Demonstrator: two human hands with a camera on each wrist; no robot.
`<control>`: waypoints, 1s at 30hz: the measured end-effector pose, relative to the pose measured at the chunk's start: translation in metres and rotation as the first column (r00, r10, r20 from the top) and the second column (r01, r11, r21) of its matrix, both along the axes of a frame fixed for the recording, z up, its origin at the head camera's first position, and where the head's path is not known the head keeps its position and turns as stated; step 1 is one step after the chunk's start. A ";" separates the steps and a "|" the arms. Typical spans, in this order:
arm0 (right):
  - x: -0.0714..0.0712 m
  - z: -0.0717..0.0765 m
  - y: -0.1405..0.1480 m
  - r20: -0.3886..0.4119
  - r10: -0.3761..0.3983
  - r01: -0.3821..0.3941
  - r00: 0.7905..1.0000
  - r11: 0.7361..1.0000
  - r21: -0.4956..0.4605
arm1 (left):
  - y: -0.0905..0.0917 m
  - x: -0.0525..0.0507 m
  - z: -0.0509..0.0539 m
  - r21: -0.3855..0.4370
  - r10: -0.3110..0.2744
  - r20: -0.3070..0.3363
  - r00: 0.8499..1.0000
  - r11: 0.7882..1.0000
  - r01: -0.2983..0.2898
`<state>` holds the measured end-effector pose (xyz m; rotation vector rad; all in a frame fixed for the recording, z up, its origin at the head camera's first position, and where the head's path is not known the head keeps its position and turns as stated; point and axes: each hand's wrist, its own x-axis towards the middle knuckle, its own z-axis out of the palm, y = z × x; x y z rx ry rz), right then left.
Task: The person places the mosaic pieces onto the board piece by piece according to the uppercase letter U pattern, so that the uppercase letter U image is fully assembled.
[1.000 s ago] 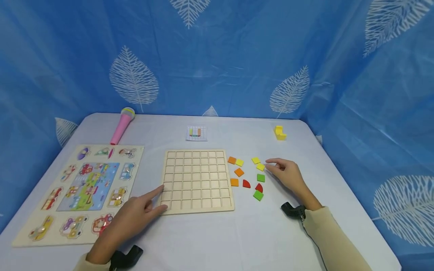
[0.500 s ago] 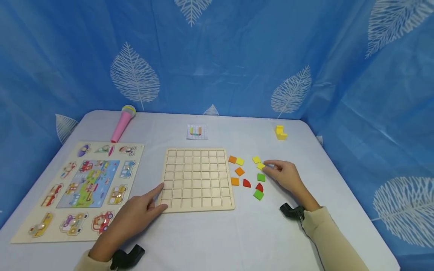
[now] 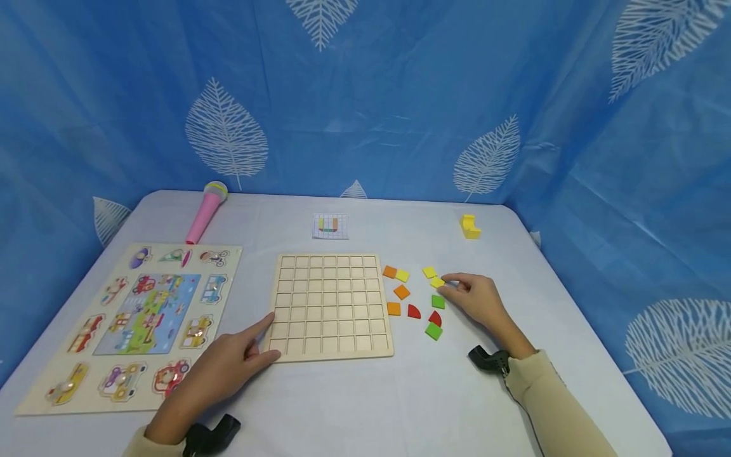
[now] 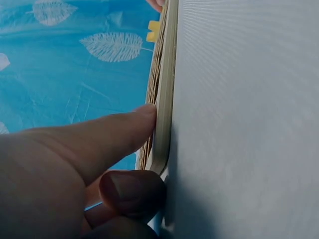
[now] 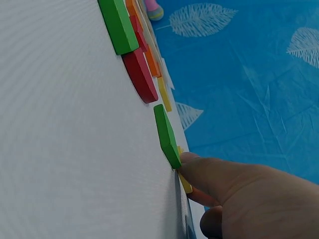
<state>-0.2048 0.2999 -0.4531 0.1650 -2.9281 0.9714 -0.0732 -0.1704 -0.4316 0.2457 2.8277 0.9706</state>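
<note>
My left hand [image 3: 225,365] rests at the left edge of a wooden grid board [image 3: 331,308], with its outstretched index finger and thumb touching the rim. In the left wrist view the thumb [image 4: 119,132] presses against the board's side [image 4: 166,99]. Right of the board, my right hand [image 3: 476,298] pinches a yellow square tile [image 3: 437,282] between thumb and index finger, at table level. The right wrist view shows the thumb [image 5: 209,172] at this tile [image 5: 186,183], partly hidden behind a green tile [image 5: 167,137]. Another yellow tile [image 3: 429,272] lies just beyond it.
Orange tiles [image 3: 402,292], red quarter-round pieces [image 3: 414,311] and a green tile [image 3: 433,331] lie between board and right hand. A pattern card [image 3: 330,226], yellow block [image 3: 471,227] and pink toy microphone [image 3: 205,212] are farther back. A vehicle puzzle [image 3: 131,374] lies left.
My right hand has moved slightly left, its fingertips closing in on the nearer yellow tile. The left hand keeps its place at the board. The head view shifts slightly.
</note>
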 end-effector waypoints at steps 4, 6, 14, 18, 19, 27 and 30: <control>0.000 0.000 0.000 0.003 -0.003 0.003 1.000 1.000 -0.010 | 0.000 0.000 0.001 -0.004 0.006 0.004 1.000 1.000 -0.006; 0.000 0.000 0.000 0.001 -0.004 0.004 1.000 1.000 -0.010 | 0.001 0.000 0.001 -0.005 0.008 0.006 1.000 1.000 -0.008; 0.001 0.000 0.000 -0.023 -0.002 0.002 1.000 1.000 0.009 | 0.001 0.000 0.002 0.007 0.011 0.020 1.000 1.000 -0.011; 0.001 -0.001 -0.001 -0.035 0.001 0.000 0.999 1.000 0.025 | 0.001 0.001 0.002 0.013 0.005 0.016 1.000 1.000 -0.005; 0.000 0.000 -0.001 -0.038 0.001 0.000 0.999 1.000 0.028 | 0.001 0.001 0.002 0.015 0.003 0.015 1.000 1.000 -0.003; 0.000 -0.001 0.000 -0.068 0.001 0.001 0.998 0.999 0.043 | -0.001 0.001 0.000 0.013 -0.006 0.008 1.000 1.000 0.006; 0.001 0.000 0.001 -0.067 0.003 0.000 0.998 0.999 0.046 | -0.001 0.000 -0.001 0.018 -0.008 0.010 1.000 1.000 0.008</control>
